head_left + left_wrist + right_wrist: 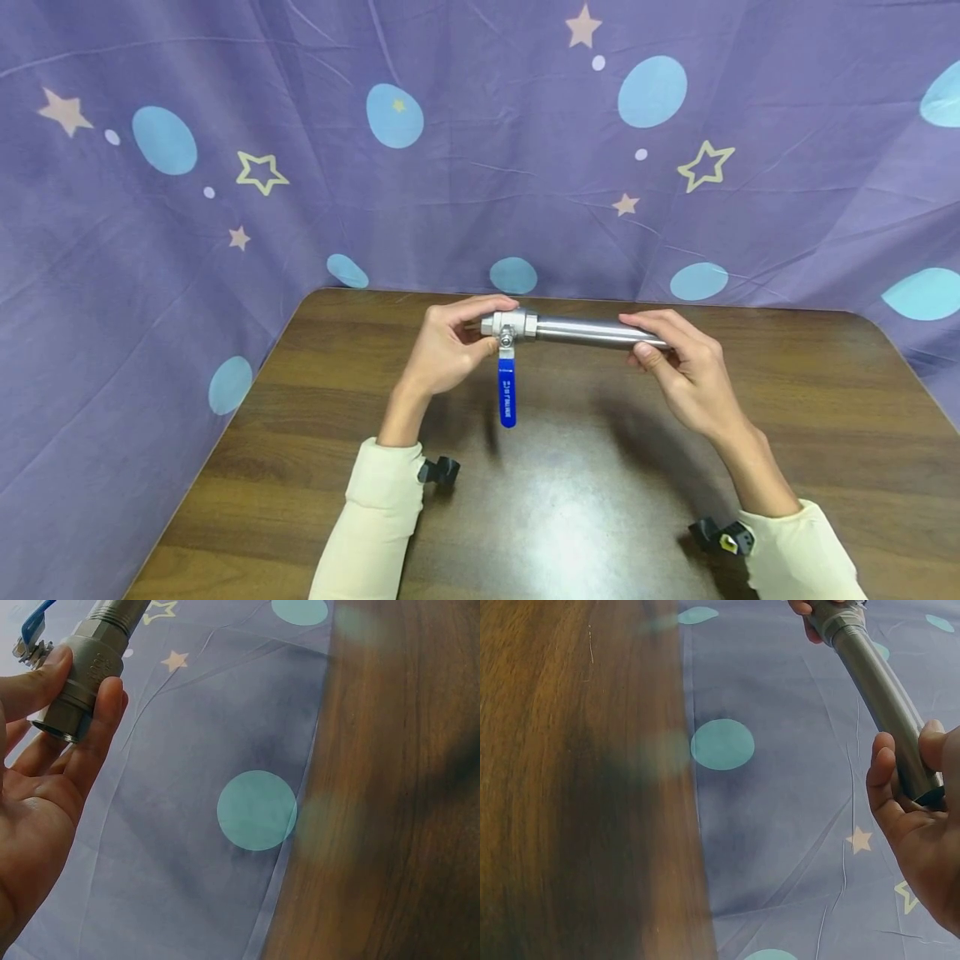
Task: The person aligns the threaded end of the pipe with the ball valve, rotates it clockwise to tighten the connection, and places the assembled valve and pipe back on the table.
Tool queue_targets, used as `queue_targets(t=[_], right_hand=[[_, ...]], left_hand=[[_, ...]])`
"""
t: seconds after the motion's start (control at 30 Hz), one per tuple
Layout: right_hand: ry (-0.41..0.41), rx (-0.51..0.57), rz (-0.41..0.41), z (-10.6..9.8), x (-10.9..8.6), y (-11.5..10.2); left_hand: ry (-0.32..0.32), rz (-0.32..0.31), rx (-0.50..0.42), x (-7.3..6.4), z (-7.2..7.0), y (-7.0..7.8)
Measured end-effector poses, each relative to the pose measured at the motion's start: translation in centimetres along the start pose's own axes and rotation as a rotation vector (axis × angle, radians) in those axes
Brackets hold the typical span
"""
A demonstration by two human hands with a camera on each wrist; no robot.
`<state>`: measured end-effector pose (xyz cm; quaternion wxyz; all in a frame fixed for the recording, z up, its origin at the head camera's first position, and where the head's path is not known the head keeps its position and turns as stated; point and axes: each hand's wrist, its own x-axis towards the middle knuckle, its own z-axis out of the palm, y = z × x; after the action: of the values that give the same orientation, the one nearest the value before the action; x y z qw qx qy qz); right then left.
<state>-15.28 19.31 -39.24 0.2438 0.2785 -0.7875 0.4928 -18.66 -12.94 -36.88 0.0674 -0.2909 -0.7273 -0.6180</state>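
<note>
A metal ball valve point(512, 322) with a blue lever handle point(507, 392) is joined to a steel pipe point(585, 330), the two held roughly level above the table. My left hand point(447, 348) grips the valve body, fingers behind and thumb in front beside the lever's pivot. In the left wrist view the valve's open end point(61, 726) shows between thumb and fingers. My right hand point(686, 371) grips the pipe's far end, thumb on the near side; the right wrist view shows that pipe end point(930, 796) near the palm. The lever hangs toward me, square to the pipe.
The brown wooden table point(315, 500) lies below both hands, glossy with a bright reflection. A purple curtain point(480, 167) with stars and blue dots stands along its back and left edges. Black wrist mounts point(442, 472) sit at both pale sleeves point(375, 517).
</note>
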Motion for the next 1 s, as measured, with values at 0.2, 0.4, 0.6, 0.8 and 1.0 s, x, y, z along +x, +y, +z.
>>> queue_targets(t=[0.2,0.4,0.6,0.8,1.0], right_hand=[[-0.024,-0.019,-0.019,-0.04,-0.05,0.14],[-0.018,-0.034,-0.082,0.13,0.00,0.26],[-0.042,-0.048,-0.091,0.11,0.14,-0.07],[-0.081,0.036,-0.016,0.09,-0.01,-0.48],[-0.032,0.053,-0.059,0.21,0.07,-0.28]], left_hand=[[-0.003,0.004,-0.006,-0.04,0.02,-0.08],[0.004,-0.001,-0.009,-0.05,-0.04,-0.12],[0.023,-0.007,-0.013,-0.04,-0.24,-0.21],[0.030,-0.012,-0.010,0.09,-0.31,-0.26],[0.027,-0.003,-0.012,0.10,-0.29,-0.32]])
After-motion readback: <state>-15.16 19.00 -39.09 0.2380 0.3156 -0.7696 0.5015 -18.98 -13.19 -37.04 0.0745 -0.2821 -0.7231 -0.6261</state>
